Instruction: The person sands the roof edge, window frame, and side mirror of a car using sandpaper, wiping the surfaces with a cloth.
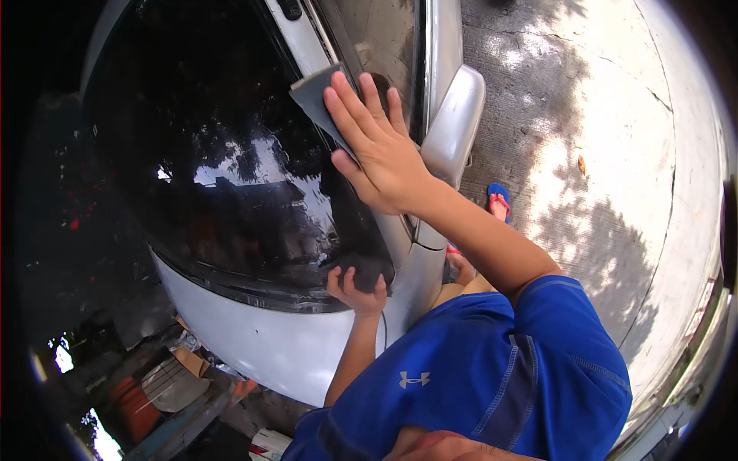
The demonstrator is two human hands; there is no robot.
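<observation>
My right hand (378, 150) lies with fingers stretched over a dark grey sheet (311, 98), which looks like sandpaper, pressing it to the silver pillar beside the windshield. One corner of the sheet sticks out past the fingertips. At the lower corner of the dark windshield (231, 215), my left hand (360, 293) has its fingers curled around a dark grey roundish shape (364, 270). Whether that shape is an object or a reflection in the glass is unclear. The car's silver side mirror (455, 123) stands just right of my right wrist.
The silver hood (261, 338) curves below the windshield, close to my left forearm. Concrete ground (615, 154) with patches of shade runs along the right. A foot in a blue and red flip-flop (498, 196) shows there. Cardboard (191, 361) and clutter lie at lower left.
</observation>
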